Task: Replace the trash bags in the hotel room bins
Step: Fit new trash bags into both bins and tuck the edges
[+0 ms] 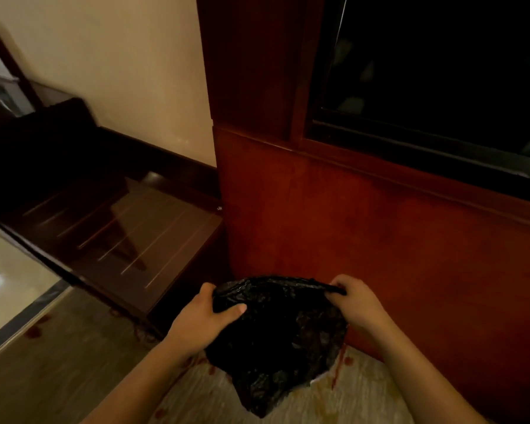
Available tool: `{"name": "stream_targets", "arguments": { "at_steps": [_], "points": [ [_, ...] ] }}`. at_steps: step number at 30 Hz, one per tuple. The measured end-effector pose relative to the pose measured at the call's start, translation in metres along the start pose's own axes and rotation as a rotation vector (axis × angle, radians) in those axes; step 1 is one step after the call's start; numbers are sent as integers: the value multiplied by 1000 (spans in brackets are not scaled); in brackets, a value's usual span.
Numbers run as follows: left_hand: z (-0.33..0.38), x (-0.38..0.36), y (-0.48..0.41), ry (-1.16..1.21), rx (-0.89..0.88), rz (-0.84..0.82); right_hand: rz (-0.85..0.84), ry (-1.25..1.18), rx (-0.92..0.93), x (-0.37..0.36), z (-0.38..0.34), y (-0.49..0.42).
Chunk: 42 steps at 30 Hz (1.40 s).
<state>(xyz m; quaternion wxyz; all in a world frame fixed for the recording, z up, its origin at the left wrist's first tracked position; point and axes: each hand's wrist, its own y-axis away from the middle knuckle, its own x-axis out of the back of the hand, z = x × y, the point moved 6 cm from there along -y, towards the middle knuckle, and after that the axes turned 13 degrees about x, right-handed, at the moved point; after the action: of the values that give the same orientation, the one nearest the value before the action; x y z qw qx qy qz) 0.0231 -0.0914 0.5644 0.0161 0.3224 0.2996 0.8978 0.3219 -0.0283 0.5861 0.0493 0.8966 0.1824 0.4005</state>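
Both forearms [153, 371] reach in from the bottom edge and meet on a black bag [282, 338]. The left hand [208, 319] clamps the bag's upper left corner, thumb laid over the top and fingers hidden behind the film. The right hand [354, 301] pinches the upper right corner, where the plastic is drawn into a thin twisted strip.

Between the two grips the bag's top edge runs taut from side to side, so its long axis at the grip lies left to right. The rest hangs below and toward the camera in a crumpled sack that tapers to a point. Both hands are equally near it; neither leads. Whether the mouth is open between them, or anything is inside, cannot be told from this dark, creased film.

No bin shows plainly. A pale sliver [318, 379] peeks out under the bag's lower right edge. It may be a bin rim, but that is a guess. If so, the bin lies straight below the grips and the next move is probably down.

Just beyond the hands stands a red wood cabinet [364, 240], with a dark screen [441, 71] above it. Left of the grips is a low slatted bench [141, 234]. Below them lies patterned carpet [364, 399].
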Motion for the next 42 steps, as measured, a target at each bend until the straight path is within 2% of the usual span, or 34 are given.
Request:
{"name": "stream_targets", "arguments": {
  "at_steps": [4,9,11,13,15,17,18,19,21,23,24,26,31,37,42],
  "points": [
    [-26,-5,-40,53,27,-11,87,-185,-29,-40,2,0],
    [-71,-14,-99,7,14,3,-17,-236,-167,-106,12,-7],
    [-91,-20,-120,-55,-5,43,-3,-293,-232,-133,18,-13],
    [-112,-24,-133,-265,-109,209,103,-315,-261,-157,28,-24],
    [-117,-37,-134,-394,-414,326,211,-355,-280,-183,38,-38],
    [-123,-73,-133,-433,-754,227,264,-437,-275,-213,51,-56],
    [-129,-98,-140,-500,-808,66,274,-457,-275,-228,58,-66],
    [-136,-122,-151,-590,-773,-94,283,-467,-272,-242,68,-74],
    [-157,-157,-178,-902,-569,-296,295,-478,-283,-265,91,-88],
    [-178,-173,-200,-1274,-496,-365,346,-454,-313,-274,120,-96],
    [-185,-175,-208,-1351,-531,-348,372,-445,-331,-275,135,-101],
    [-193,-177,-225,-1315,-689,-229,440,-469,-356,-274,159,-108],
    [-199,-177,-276,-1207,-843,-68,587,-530,-285,-271,190,-124],
    [-187,-201,-322,-1097,-848,79,709,-504,-193,-287,247,-142],
    [-216,-242,-373,-1065,-868,90,663,-546,-185,-335,303,-167]
  ]
}}
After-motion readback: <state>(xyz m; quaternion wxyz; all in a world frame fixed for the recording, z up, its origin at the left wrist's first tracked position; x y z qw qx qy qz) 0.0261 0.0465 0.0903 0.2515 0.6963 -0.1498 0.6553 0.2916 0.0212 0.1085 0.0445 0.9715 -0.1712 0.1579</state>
